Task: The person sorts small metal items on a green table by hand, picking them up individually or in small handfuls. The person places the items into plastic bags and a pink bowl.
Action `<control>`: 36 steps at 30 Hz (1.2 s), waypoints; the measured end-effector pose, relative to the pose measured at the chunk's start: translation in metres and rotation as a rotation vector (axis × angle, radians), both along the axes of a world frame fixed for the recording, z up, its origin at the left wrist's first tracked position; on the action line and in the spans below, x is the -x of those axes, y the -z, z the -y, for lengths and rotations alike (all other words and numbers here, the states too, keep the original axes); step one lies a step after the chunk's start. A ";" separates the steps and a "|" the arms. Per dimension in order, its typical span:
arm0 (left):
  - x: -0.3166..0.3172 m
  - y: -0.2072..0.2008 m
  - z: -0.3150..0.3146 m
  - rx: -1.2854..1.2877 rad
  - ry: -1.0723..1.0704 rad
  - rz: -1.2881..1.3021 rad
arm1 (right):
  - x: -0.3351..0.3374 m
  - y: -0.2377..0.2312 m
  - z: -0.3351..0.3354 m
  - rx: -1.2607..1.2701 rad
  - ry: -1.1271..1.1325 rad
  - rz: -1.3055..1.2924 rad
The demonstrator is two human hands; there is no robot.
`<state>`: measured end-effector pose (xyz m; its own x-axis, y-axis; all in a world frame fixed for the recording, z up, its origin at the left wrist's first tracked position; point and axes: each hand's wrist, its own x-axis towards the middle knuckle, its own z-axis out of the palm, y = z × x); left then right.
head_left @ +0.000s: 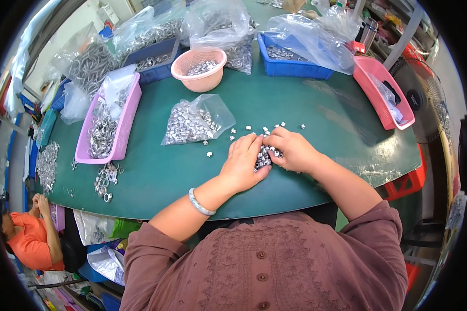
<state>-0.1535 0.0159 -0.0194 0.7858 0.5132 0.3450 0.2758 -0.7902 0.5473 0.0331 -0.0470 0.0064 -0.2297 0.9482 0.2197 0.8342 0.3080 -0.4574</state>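
A small heap of silvery metal pieces [262,159] lies on the green table, between my two hands. My left hand [242,161] rests along its left side, fingers stretched forward and thumb toward the near side. On the right, my right hand [294,150] curls its fingers over the heap, gripping some of the pieces; its fingertips are partly hidden. Several loose pieces [265,129] are scattered just beyond my hands. To the left of them lies a clear plastic bag [192,124] filled with similar metal pieces.
A pink basket [198,83], a blue tray [296,70] and bulky plastic bags line the far side. A lilac tray [120,135] of metal rings stands left, a pink tray [381,103] right. Another person [33,241] in orange sits at far left.
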 end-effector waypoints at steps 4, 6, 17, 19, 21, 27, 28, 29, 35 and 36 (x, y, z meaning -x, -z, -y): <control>0.002 -0.003 0.001 0.015 -0.005 -0.021 | -0.009 -0.011 -0.006 0.058 0.046 -0.179; 0.003 -0.005 0.001 0.026 -0.008 -0.023 | -0.010 -0.020 -0.010 0.203 0.161 -0.392; 0.005 -0.003 0.000 -0.042 0.027 0.036 | 0.052 -0.076 -0.103 0.697 0.184 -0.952; 0.006 -0.002 -0.001 -0.050 0.026 0.044 | 0.073 -0.075 -0.123 0.684 0.175 -0.925; 0.003 -0.003 0.001 -0.012 0.048 0.051 | 0.086 -0.064 -0.142 0.613 0.174 -0.831; 0.003 -0.006 0.001 0.027 0.082 0.076 | 0.116 -0.041 -0.157 0.235 0.074 -0.220; 0.004 -0.006 0.001 0.028 0.077 0.089 | 0.116 -0.045 -0.155 0.289 0.043 -0.204; 0.005 -0.006 0.001 0.032 0.077 0.088 | 0.115 -0.050 -0.153 0.342 0.015 -0.188; 0.007 -0.004 0.002 -0.054 0.029 0.064 | 0.081 -0.087 -0.124 0.385 -0.124 -0.214; 0.006 -0.006 0.002 -0.081 0.008 0.048 | 0.065 -0.085 -0.114 0.270 -0.147 -0.274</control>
<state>-0.1599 0.0136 -0.0130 0.7713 0.4759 0.4227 0.2445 -0.8346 0.4936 -0.0321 0.0673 0.0914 -0.3347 0.9415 0.0391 0.6262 0.2533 -0.7374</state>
